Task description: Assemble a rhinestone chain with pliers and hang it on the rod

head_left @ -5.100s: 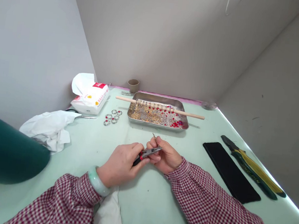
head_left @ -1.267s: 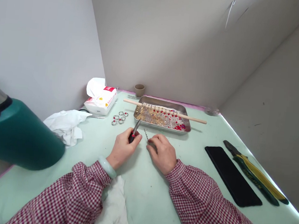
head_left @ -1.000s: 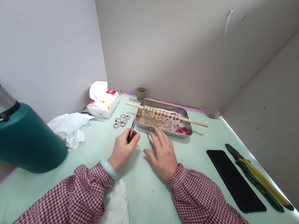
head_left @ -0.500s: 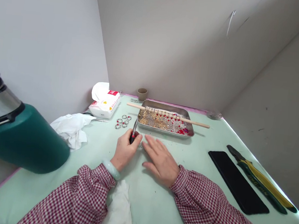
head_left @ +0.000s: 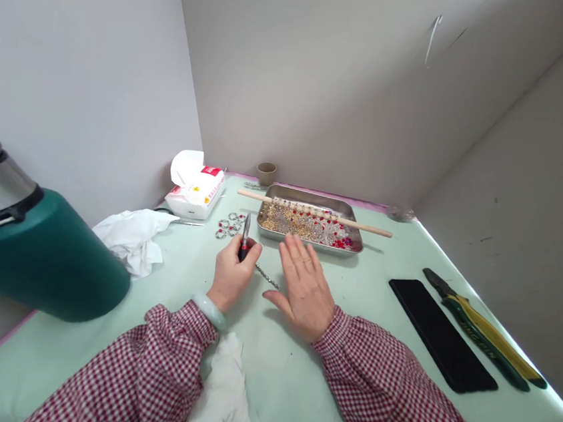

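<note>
My left hand (head_left: 233,268) is closed around a slim tool (head_left: 245,241) with a black grip, a red band and a silver upper end; its exact kind is unclear. A thin strand of small silvery beads (head_left: 268,277) runs from beside the left fingers toward my right hand (head_left: 306,291). The right hand lies palm down with its fingers stretched and thumb out, over or against the strand's far end, which it hides. Beyond the left hand lie several small beaded rings (head_left: 223,224) with red beads.
A metal tray (head_left: 303,241) of gold, clear and red beads stands ahead, a wooden rod (head_left: 374,231) across it. Left are a green flask (head_left: 65,262), crumpled tissue (head_left: 132,239) and a tissue pack (head_left: 196,195). Right are a black slab (head_left: 442,335) and pliers (head_left: 484,336). A cup (head_left: 266,173) stands behind.
The right hand has flattened and moved slightly forward. More of the bead strand shows between the hands. The left hand's tool now points more upright.
</note>
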Demonstrator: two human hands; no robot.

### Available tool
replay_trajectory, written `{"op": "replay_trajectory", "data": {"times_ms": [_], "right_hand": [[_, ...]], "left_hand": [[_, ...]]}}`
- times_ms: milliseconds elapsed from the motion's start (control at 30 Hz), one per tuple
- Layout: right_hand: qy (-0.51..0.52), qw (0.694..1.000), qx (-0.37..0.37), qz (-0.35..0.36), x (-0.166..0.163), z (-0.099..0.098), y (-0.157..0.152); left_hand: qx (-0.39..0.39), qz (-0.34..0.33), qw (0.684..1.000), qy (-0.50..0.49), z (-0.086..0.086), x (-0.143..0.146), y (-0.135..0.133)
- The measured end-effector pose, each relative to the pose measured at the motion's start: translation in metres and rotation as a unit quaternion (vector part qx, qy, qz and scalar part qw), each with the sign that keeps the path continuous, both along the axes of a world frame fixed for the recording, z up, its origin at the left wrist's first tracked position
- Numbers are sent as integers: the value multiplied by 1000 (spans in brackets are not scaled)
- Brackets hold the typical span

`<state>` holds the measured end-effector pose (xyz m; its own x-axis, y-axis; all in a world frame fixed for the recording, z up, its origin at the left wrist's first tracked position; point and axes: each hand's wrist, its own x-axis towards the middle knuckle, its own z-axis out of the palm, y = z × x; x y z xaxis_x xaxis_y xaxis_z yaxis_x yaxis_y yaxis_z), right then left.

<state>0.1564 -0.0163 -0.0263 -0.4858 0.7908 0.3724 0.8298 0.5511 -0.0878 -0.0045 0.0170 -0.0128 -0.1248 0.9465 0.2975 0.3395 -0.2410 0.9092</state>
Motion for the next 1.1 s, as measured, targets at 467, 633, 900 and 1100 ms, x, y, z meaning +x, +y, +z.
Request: {"op": "replay_trajectory", "data": {"times_ms": [467,633,900,1100], "right_hand": [[-47,995,-77,-49,-7,-2,-7],[-46,989,-62,-129,0,-5,-5],[32,986,148,-71,13,93,-3],[36,995,91,-12,-15,67,-11]], "left_hand": [[40,36,998,18,3,-3,1],[32,29,999,21,1,-2,1],[57,68,996,-12,5,-8,4],[46,99,994,-32,0,-14,11]]}}
